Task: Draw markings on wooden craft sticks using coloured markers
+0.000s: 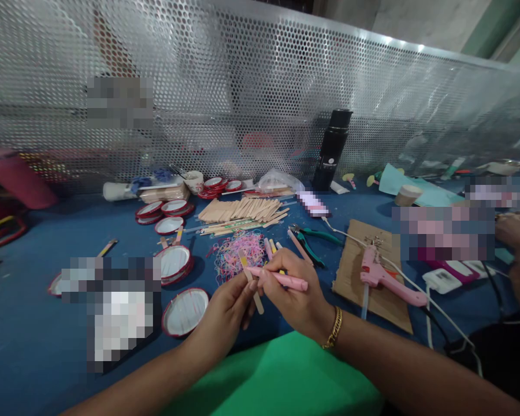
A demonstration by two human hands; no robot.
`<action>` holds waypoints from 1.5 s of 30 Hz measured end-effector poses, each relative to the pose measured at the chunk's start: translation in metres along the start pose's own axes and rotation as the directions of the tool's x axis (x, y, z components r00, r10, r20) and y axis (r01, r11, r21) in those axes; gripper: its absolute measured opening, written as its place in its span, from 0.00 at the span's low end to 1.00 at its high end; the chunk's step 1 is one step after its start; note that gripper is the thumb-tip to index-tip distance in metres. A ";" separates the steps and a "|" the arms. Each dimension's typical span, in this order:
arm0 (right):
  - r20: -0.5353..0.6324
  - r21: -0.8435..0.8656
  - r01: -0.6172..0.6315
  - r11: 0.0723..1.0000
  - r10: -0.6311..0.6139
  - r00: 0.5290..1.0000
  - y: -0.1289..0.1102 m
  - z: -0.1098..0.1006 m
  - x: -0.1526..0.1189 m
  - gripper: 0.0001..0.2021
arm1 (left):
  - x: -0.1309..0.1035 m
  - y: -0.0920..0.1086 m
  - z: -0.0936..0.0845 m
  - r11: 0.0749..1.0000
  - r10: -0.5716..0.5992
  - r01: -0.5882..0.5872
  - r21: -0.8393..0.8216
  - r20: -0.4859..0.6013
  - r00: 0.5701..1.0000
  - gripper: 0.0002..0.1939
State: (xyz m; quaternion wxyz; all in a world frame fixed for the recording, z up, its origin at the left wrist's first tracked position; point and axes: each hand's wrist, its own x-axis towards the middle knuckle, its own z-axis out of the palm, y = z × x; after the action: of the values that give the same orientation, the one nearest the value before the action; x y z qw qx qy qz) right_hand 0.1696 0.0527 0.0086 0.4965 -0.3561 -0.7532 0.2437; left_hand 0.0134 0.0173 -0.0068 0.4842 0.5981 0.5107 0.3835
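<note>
My left hand (234,303) pinches a flat wooden craft stick (258,303) that slants upward. Near its upper end the stick has a yellow patch. In my right hand (292,289) is a pink marker (291,281), its tip at the stick just under the yellow. Behind both hands lies a tangled heap of pink and pastel small bands or threads (238,251). Several more markers (272,247) lie beside that heap, partly hidden by my right hand. Left of my left hand is a round red-rimmed lid (185,312).
A pile of craft sticks (242,211) lies farther back, near a black bottle (333,150). Rightward are pliers (312,242) and a pink glue gun (375,268) with its cord on cardboard (351,260). More lids (173,263) stand left. A perforated metal screen (199,86) closes the back. Another person's hand (517,237) is far right.
</note>
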 end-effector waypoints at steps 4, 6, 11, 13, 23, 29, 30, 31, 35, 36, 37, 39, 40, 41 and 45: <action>-0.006 -0.015 -0.004 1.000 0.004 1.000 0.000 0.000 -0.001 0.08 | 0.001 0.000 0.000 1.000 -0.011 0.011 -0.003 -0.010 1.000 0.17; -0.029 -0.020 -0.006 1.000 0.005 1.000 0.001 0.000 -0.001 0.08 | 0.001 0.000 0.000 1.000 -0.022 0.022 -0.008 -0.014 1.000 0.17; 0.030 -0.009 -0.004 1.000 0.005 1.000 0.001 0.000 0.000 0.08 | 0.001 0.002 0.000 1.000 -0.007 0.007 -0.006 -0.007 1.000 0.18; 0.015 -0.018 -0.011 1.000 0.011 1.000 0.001 0.000 0.001 0.08 | 0.000 0.002 0.000 1.000 -0.016 0.016 -0.003 -0.015 1.000 0.18; 0.006 -0.036 -0.003 0.999 0.003 1.000 0.002 -0.001 -0.001 0.07 | 0.000 0.004 -0.001 1.000 -0.024 0.024 -0.003 -0.018 1.000 0.17; 0.023 -0.022 0.017 1.000 -0.016 1.000 0.001 -0.001 -0.001 0.07 | 0.000 0.004 0.000 0.999 -0.030 0.029 -0.022 -0.031 0.999 0.18; 0.025 -0.025 0.016 1.000 -0.015 1.000 0.001 -0.001 -0.001 0.07 | 0.000 0.003 0.000 0.999 -0.028 0.027 -0.025 -0.029 0.999 0.18; 0.017 -0.031 0.012 0.999 -0.011 1.000 0.001 -0.001 -0.001 0.07 | 0.000 0.003 0.000 0.999 -0.028 0.028 -0.026 -0.027 0.999 0.18; -0.034 -0.029 0.001 1.000 -0.002 0.999 0.001 -0.001 -0.001 0.08 | 0.000 0.002 -0.001 0.999 -0.036 0.035 -0.025 -0.019 0.999 0.17; -0.023 -0.021 0.001 1.000 -0.002 1.000 0.001 -0.001 -0.001 0.08 | 0.000 0.002 0.000 0.999 -0.032 0.032 -0.024 -0.020 0.999 0.17; -0.003 -0.013 0.001 1.000 -0.001 1.000 0.001 -0.001 0.000 0.08 | 0.000 0.003 0.000 0.999 -0.026 0.025 -0.023 -0.021 0.999 0.18; 0.032 -0.008 0.000 1.000 0.001 0.999 0.000 -0.001 0.000 0.08 | 0.000 0.003 0.000 1.000 -0.017 0.017 -0.020 -0.022 1.000 0.18; 0.037 -0.011 -0.001 1.000 0.001 0.999 0.000 -0.001 0.000 0.07 | 0.000 0.003 0.000 1.000 -0.017 0.017 -0.020 -0.022 1.000 0.18; 0.028 -0.018 -0.001 1.000 0.001 1.000 0.000 -0.001 0.000 0.07 | 0.000 0.003 0.000 1.000 -0.020 0.020 -0.021 -0.022 1.000 0.17; -0.018 -0.023 0.004 1.000 -0.005 1.000 0.000 -0.001 0.000 0.07 | 0.000 0.002 0.000 0.999 -0.027 0.026 -0.027 -0.020 0.999 0.17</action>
State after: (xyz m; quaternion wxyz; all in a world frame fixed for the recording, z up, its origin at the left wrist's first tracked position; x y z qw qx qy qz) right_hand 0.1706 0.0529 0.0086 0.4999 -0.3624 -0.7521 0.2307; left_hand 0.0142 0.0177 -0.0052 0.4920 0.5806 0.5184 0.3900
